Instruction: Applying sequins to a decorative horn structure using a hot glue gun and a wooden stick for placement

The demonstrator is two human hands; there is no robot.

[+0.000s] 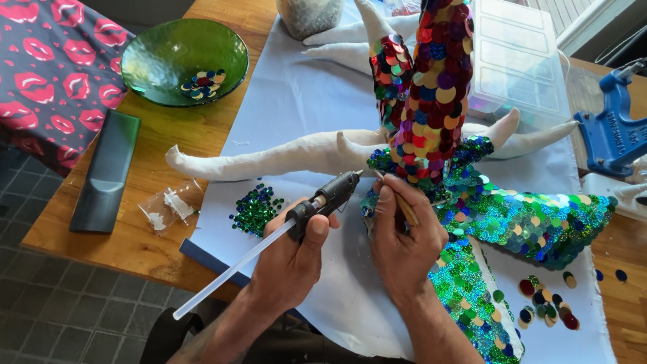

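My left hand (290, 259) grips a black glue gun (327, 199) with a long clear glue stick (226, 273) trailing back; its nozzle points at the base of a stuffed white fabric figure (269, 158) with several arms. Part of the figure is covered in multicoloured sequins (435, 81) and green-blue sequins (532, 219). My right hand (404, 239) holds a thin wooden stick (401, 202) whose tip touches the sequinned base beside the nozzle.
A pale cloth (290, 87) covers the wooden table (155, 155). A green glass bowl (168, 47) holds sequins at the back left. A pile of green sequins (255, 210), a black flat case (104, 175), a clear organiser box (515, 61), a blue press tool (617, 128) and loose round sequins (546, 307) lie around.
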